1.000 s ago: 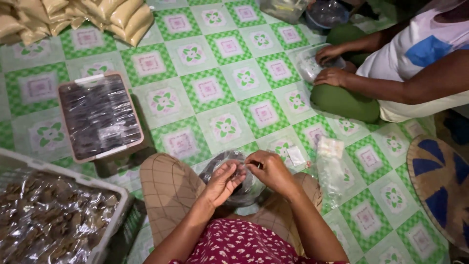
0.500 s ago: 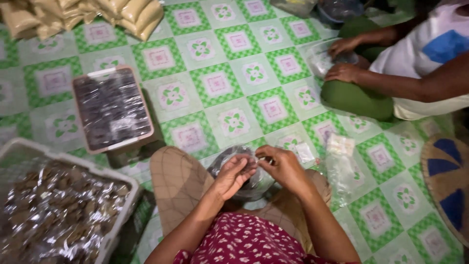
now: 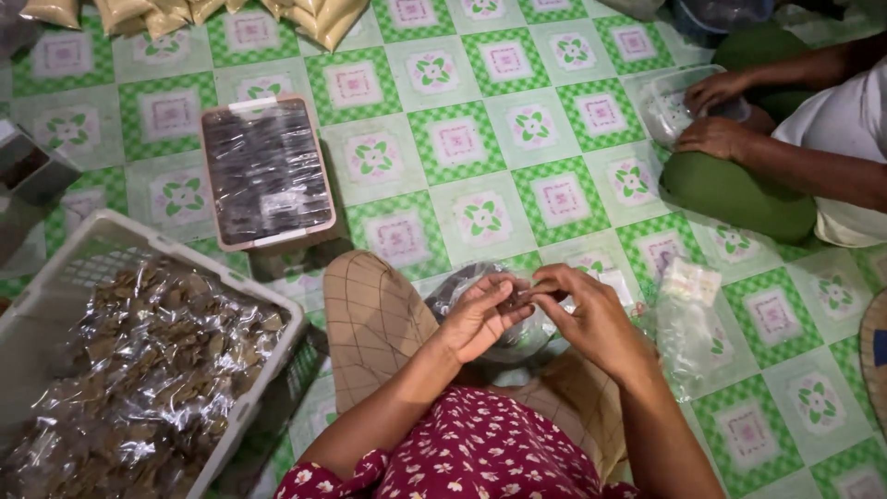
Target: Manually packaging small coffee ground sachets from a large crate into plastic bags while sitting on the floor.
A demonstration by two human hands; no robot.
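Observation:
I sit on a green and white patterned floor mat (image 3: 480,157). My left hand (image 3: 480,319) and my right hand (image 3: 587,310) meet over my lap, both pinching the top of a small clear plastic bag (image 3: 462,291) with dark contents. The fingertips touch at the bag's mouth. The bag rests between my knees, partly hidden by my hands.
A white basket (image 3: 55,296) full of filled clear packets stands at my left. A pink tray (image 3: 268,174) wrapped in plastic lies ahead. Empty clear bags (image 3: 688,323) lie at my right. Another person (image 3: 785,148) sits at the upper right, hands on a plastic container (image 3: 667,103). Tan packets (image 3: 323,18) line the far edge.
My view has shifted left and down, so the basket shows more. My hands have stayed together on the bag, the fingers working at its mouth.

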